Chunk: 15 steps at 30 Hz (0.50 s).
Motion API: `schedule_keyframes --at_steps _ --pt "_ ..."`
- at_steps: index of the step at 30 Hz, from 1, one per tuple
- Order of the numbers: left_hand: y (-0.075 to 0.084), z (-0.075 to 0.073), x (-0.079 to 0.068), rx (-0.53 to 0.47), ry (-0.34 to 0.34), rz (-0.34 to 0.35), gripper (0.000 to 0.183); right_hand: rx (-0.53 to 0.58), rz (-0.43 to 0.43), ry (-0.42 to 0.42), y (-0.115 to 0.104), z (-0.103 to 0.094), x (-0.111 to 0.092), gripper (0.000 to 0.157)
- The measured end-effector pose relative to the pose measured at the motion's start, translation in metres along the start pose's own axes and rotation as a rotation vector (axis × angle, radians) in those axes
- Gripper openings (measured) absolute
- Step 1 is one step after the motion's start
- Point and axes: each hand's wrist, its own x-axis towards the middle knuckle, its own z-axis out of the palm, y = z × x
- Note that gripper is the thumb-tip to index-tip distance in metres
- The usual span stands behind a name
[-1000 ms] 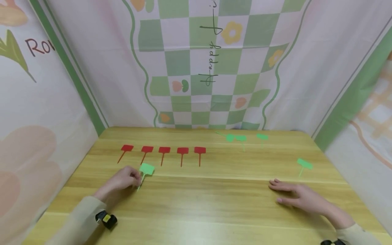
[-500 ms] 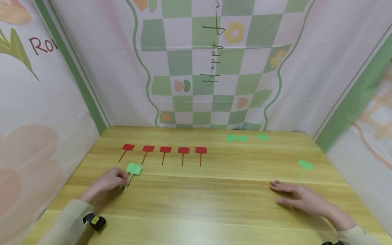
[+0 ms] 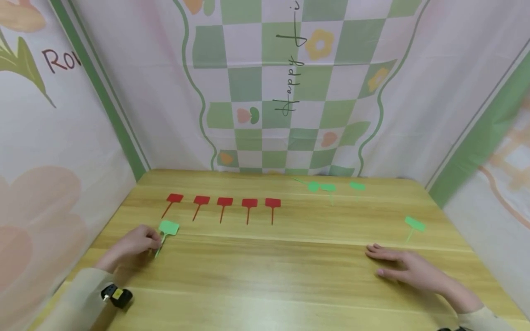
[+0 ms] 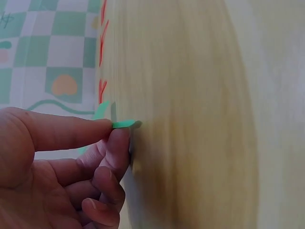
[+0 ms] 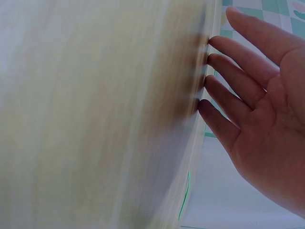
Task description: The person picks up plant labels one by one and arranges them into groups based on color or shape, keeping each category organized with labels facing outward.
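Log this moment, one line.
left hand: pinches green plant label | right hand: holding nothing | red plant labels: five in row | other green labels: four

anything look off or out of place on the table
The round green tag near the back of the table looks askew: its stem points left, while stems of the red tags and the held green tag run toward the near side. No spill or damage shows.
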Motion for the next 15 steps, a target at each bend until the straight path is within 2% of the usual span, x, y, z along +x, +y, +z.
schedule_keyframes --at_steps 7,15 --pt "-0.008 -0.01 -0.001 0.002 -0.034 0.033 0.012 -0.024 -0.013 0.015 0.0 0.001 -0.001 0.044" --pt "-0.008 -0.018 -0.003 0.038 -0.053 -0.048 0.013 -0.018 -0.01 0.007 0.004 0.001 -0.001 0.043"
